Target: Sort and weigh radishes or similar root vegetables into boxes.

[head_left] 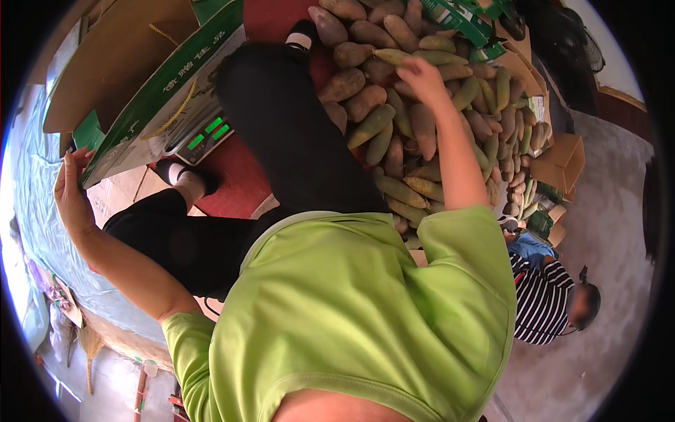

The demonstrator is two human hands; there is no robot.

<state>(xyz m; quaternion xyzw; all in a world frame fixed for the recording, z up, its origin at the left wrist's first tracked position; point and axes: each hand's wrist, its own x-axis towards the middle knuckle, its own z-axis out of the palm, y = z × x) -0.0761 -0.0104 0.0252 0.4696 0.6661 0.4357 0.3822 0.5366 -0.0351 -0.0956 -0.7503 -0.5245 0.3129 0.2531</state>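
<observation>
Green shirt (351, 309) of the person fills the lower centre, nearest the lens, with black trousers (281, 141) beyond it. Far left: left hand (70, 190), fingers closed on the lower corner of a green-edged carton (162, 91) that slopes up to the right. Beneath the carton sits a scale (204, 133) with lit green digits, resting on a red mat (239, 183). Centre right: right hand (422, 77), arm stretched out, fingers curled down onto one fruit (424, 126) in the pile of green-brown elongated fruits (394, 105); whether the grip is closed on it cannot be told. Right of the pile lie small brown boxes (562, 162). Lower right: a second person in a striped shirt (541, 295), well apart from both hands.
</observation>
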